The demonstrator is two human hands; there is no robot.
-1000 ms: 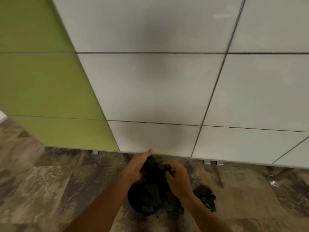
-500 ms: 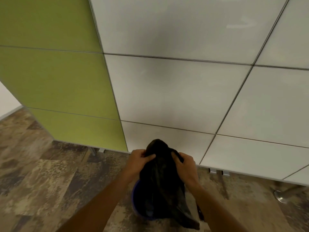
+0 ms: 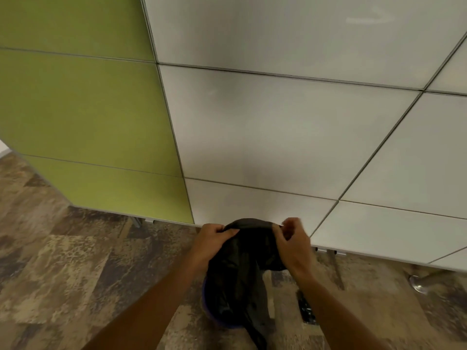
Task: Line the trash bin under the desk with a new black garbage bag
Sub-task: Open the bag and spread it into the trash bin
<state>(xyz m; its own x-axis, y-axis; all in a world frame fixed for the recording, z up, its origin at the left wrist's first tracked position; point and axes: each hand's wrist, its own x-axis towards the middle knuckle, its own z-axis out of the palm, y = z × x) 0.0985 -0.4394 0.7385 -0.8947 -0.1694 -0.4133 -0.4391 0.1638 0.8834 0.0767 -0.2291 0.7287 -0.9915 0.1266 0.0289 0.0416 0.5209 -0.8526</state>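
Above the mottled brown floor [image 3: 75, 269], I see my left hand [image 3: 211, 242] and right hand [image 3: 293, 245] each with a closed grip pinching the crinkled black bag [image 3: 242, 263] by its stretched top edge. Its limp body hangs over the round blue bin [image 3: 209, 315], before smooth white panels [image 3: 278, 137] and green panels [image 3: 83, 109].

A black garbage bag [image 3: 242, 263] is being held up by its top edge, pinched between the left hand [image 3: 212, 238] and the right hand [image 3: 293, 246], above a blue bin [image 3: 211, 314] that is standing on the patterned floor [image 3: 65, 269] beside white panels [image 3: 290, 137].
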